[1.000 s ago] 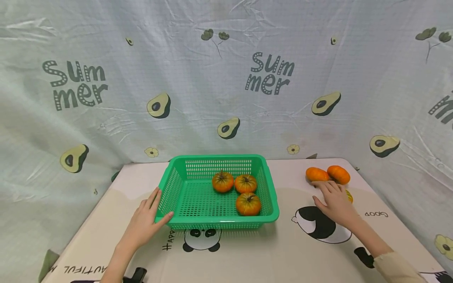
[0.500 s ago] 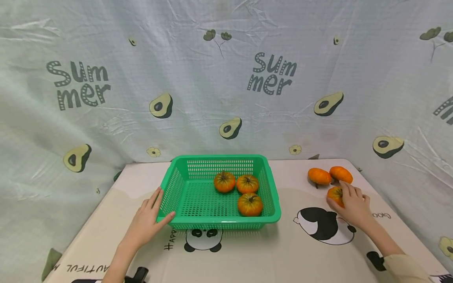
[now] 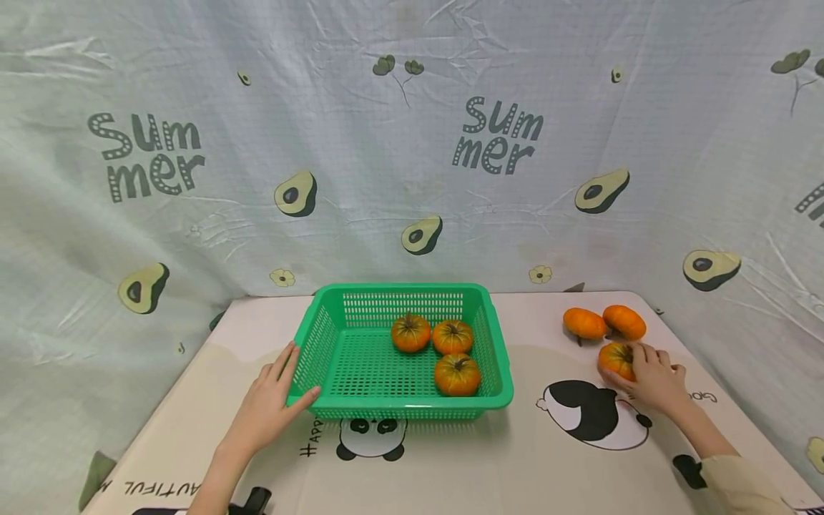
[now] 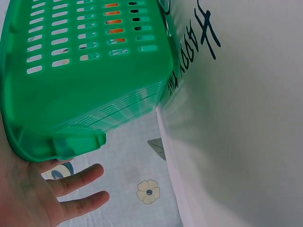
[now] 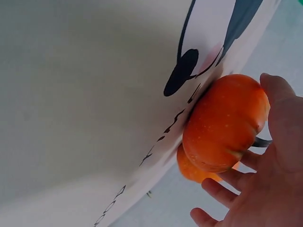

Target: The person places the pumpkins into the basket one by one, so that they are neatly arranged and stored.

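Note:
My right hand [image 3: 658, 380] holds a small orange pumpkin [image 3: 614, 359] on the table, its thumb at the near side and fingertips by the stem. In the right wrist view this pumpkin [image 5: 225, 123] touches or nearly touches the tabletop, and the ring and little fingers stand away from it. Straight-fingered, my left hand [image 3: 265, 406] rests against the near left corner of a green plastic basket [image 3: 402, 402]. Three pumpkins sit in the basket's right half: one [image 3: 410, 333] toward the back, another [image 3: 453, 337] beside it, a third [image 3: 457, 375] in front.
Two more orange pumpkins, one [image 3: 584, 324] at left and one [image 3: 624, 322] at right, lie just behind the held one. The table [image 3: 489, 465] bears printed animals and words. A patterned cloth [image 3: 360, 143] hangs behind and at both sides.
My right hand has come down from beside the back pumpkins onto the nearer one, then shifted slightly right around it. The left hand stays at the basket. The view has drifted slightly.

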Motion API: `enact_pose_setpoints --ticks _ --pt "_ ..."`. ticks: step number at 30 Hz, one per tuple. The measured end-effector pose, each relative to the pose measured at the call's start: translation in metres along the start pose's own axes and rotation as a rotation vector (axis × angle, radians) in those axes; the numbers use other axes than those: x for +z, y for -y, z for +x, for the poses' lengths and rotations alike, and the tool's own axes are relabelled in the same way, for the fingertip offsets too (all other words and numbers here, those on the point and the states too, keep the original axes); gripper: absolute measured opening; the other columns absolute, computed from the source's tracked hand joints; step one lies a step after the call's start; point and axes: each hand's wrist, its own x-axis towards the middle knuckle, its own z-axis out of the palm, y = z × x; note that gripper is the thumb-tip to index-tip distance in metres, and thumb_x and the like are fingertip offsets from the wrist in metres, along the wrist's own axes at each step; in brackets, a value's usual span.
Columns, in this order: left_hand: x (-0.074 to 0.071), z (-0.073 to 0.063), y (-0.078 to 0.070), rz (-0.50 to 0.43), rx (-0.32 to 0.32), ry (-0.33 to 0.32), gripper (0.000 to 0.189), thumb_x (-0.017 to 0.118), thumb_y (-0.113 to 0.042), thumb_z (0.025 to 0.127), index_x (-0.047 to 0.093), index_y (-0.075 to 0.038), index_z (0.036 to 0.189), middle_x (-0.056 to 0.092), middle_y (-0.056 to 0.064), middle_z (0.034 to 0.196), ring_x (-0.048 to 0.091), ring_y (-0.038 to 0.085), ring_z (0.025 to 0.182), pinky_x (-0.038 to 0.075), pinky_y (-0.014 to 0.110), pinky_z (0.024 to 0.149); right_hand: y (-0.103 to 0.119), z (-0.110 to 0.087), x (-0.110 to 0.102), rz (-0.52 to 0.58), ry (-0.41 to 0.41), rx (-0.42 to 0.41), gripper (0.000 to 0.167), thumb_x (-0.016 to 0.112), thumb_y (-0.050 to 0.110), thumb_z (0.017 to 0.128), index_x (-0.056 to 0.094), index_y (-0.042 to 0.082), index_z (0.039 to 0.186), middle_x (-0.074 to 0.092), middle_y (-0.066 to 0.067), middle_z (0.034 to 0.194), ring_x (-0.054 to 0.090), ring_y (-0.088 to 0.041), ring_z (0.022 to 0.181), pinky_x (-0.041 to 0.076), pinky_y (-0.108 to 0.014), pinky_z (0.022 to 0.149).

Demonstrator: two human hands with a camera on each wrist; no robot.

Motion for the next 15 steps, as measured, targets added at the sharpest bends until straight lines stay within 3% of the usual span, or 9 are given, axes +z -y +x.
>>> enact_pose_setpoints --ticks 15 --pt "-0.0014 0.0003 -0.0018 -0.007 -0.003 0.005 0.078 0.055 -0.042 0.085 0.022 0.002 0.140 0.021 0.019 0.146 0.038 0.040 0.117 0.037 0.058 0.085 -0.0037 0.0042 0.0030 0.020 0.008 0.003 0.083 0.061 0.050 0.077 0.026 -0.011 0.119 0.039 -0.036 0.108 0.031 -0.048 0.095 0.026 -0.059 0.072"
